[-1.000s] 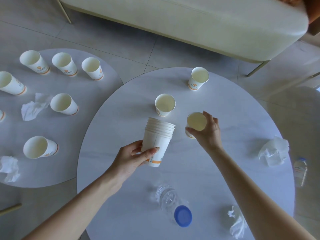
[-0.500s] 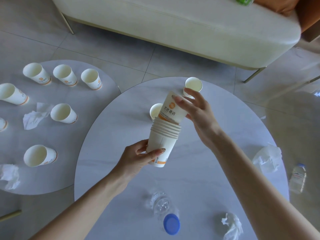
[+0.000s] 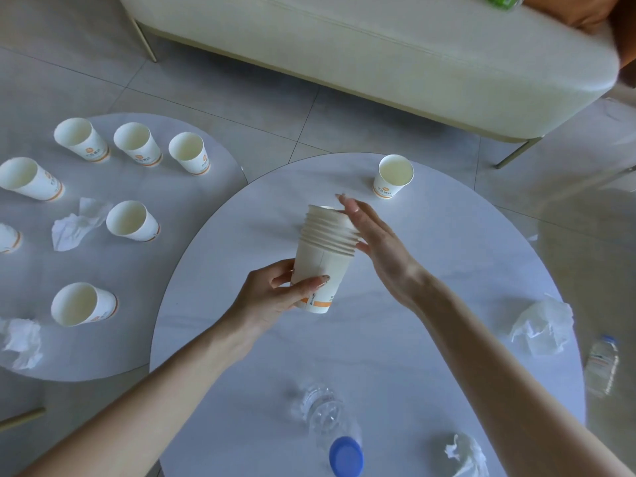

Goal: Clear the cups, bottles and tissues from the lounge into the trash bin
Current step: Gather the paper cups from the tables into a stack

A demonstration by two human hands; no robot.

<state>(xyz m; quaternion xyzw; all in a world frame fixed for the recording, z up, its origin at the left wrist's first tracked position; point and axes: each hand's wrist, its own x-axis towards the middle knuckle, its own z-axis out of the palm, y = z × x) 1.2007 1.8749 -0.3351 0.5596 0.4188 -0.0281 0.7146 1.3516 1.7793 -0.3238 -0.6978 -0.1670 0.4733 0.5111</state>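
A stack of white paper cups [image 3: 323,256] with an orange band is held above the near round table [image 3: 413,346] by my left hand [image 3: 275,297], which grips its lower part. My right hand [image 3: 378,242] lies flat against the stack's upper rims, fingers stretched out and holding nothing. One single cup [image 3: 394,177] stands at the far edge of this table. A clear bottle with a blue cap [image 3: 330,428] lies near the front edge. Crumpled tissues lie at the right [image 3: 543,328] and the front [image 3: 464,456]. No trash bin is in view.
A lower round table [image 3: 103,356] on the left carries several upright cups [image 3: 137,142] and two tissues [image 3: 77,223]. A second small bottle [image 3: 602,366] lies on the floor at the right. A cream sofa [image 3: 378,46] stands beyond both tables.
My right hand lifted a cup off the near table, pushed it into the top of the stack and let go. The stack rose slightly in my left hand.
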